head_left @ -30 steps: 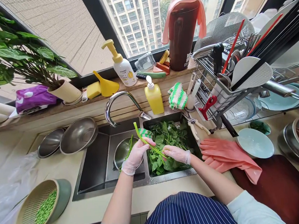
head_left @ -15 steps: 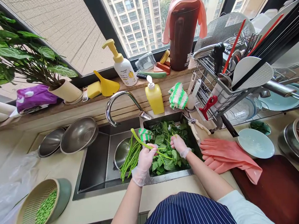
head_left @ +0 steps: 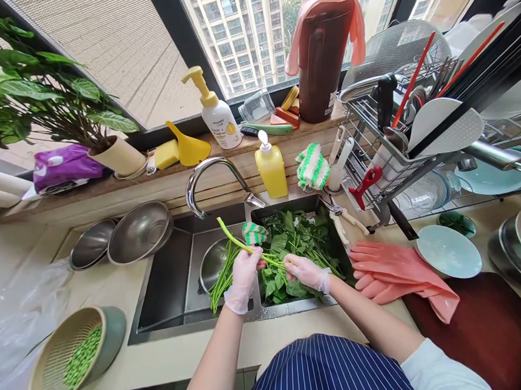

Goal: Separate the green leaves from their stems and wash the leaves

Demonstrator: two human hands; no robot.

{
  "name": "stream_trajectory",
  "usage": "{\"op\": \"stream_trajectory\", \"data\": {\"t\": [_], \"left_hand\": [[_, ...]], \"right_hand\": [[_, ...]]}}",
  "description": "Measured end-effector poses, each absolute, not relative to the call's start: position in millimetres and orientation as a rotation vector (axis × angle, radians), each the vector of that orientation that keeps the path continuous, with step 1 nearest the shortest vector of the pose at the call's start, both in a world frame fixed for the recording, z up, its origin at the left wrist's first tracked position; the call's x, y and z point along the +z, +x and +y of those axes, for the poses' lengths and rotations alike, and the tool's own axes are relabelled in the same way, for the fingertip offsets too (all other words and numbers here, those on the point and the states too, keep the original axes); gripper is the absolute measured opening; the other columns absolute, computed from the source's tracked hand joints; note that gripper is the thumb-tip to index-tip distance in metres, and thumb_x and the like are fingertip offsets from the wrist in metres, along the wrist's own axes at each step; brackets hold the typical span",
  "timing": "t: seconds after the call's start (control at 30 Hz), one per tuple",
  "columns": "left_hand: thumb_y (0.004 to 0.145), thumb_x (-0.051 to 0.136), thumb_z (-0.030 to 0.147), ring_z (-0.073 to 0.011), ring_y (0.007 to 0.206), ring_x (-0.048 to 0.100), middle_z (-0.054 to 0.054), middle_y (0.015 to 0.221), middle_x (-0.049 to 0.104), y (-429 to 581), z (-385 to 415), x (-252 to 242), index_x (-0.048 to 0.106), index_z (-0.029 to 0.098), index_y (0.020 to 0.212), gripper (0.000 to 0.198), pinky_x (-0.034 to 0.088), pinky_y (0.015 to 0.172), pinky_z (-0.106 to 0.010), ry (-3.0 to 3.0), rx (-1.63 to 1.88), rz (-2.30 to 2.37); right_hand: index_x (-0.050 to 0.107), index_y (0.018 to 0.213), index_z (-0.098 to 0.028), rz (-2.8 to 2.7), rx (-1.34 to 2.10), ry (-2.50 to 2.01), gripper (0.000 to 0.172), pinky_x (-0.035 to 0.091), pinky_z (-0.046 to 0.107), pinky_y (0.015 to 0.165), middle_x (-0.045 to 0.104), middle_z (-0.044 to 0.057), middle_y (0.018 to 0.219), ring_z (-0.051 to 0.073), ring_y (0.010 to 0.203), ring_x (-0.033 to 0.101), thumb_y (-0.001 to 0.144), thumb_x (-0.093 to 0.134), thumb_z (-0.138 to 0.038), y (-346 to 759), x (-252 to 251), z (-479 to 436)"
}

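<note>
Both hands wear thin clear gloves. My left hand [head_left: 244,275] is closed around a long green vegetable stem [head_left: 228,235] that slants up to the left. Lower down the stem, over the right sink basin, the fingers of my right hand [head_left: 304,272] pinch it. Leafy greens [head_left: 278,281] fill that basin beneath the hands. Beside my left hand, a bundle of trimmed stems [head_left: 223,287] leans across a metal bowl [head_left: 207,270] in the left basin. A green-and-white striped cloth [head_left: 254,233] rests by the divider, just beyond the hands.
A chrome faucet [head_left: 193,184] arches over the left basin. A yellow soap bottle [head_left: 272,172] stands behind the sink. Scissors [head_left: 339,222], pink rubber gloves [head_left: 386,269] and a dish rack [head_left: 372,153] are at right. A basket [head_left: 41,364] of green peas sits front left.
My right hand has moved left and down from the leaves onto the stem. My left hand has shifted slightly left, and the stem's upper end has moved left with it.
</note>
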State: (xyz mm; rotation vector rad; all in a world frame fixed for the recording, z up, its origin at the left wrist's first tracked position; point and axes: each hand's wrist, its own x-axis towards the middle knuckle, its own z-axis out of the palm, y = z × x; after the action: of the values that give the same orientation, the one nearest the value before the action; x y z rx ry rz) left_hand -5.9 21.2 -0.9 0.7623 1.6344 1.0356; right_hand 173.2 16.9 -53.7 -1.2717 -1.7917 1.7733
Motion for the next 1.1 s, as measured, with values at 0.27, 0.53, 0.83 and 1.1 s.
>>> {"op": "stream_trajectory", "data": {"t": [0.27,0.53,0.83,1.1], "left_hand": [[0.063,0.072,0.045,-0.0122,0.057,0.059,-0.001,0.072,0.062,4,15,-1,0.058,0.014,0.079,0.038,0.051,0.056,-0.025,0.764,0.947,1.572],[0.069,0.071,0.039,-0.0147,0.068,0.061,-0.001,0.072,0.061,21,4,-16,0.057,0.016,0.072,0.027,0.052,0.068,-0.029,0.828,1.259,1.5],[0.076,0.063,0.039,-0.0173,0.074,0.063,-0.004,0.081,0.064,-44,9,7,0.059,0.016,0.079,0.023,0.051,0.073,-0.031,1.221,1.3,1.661],[0.071,0.062,0.031,-0.0263,0.084,0.064,-0.013,0.086,0.067,-103,5,-44,0.06,0.011,0.093,0.03,0.047,0.074,-0.034,1.113,0.32,2.236]], "right_hand": [[0.053,0.083,-0.019,-2.041,1.574,-1.33,0.02,0.032,0.022,0.057,0.058,-0.001,0.069,0.012,0.061,0.049,0.09,0.037,-0.028,167,-54,15],[0.05,0.076,-0.02,-1.8,1.467,-1.554,0.02,0.028,0.022,0.055,0.052,-0.003,0.064,0.011,0.056,0.041,0.089,0.036,-0.026,152,-61,27],[0.053,0.078,-0.018,-1.083,1.62,-1.625,0.019,0.035,0.02,0.048,0.051,-0.002,0.06,0.009,0.049,0.045,0.08,0.044,-0.035,188,-81,50],[0.054,0.082,-0.018,-0.82,1.591,-1.574,0.024,0.037,0.021,0.048,0.054,-0.003,0.064,0.01,0.052,0.049,0.075,0.052,-0.041,169,-81,40]]}}
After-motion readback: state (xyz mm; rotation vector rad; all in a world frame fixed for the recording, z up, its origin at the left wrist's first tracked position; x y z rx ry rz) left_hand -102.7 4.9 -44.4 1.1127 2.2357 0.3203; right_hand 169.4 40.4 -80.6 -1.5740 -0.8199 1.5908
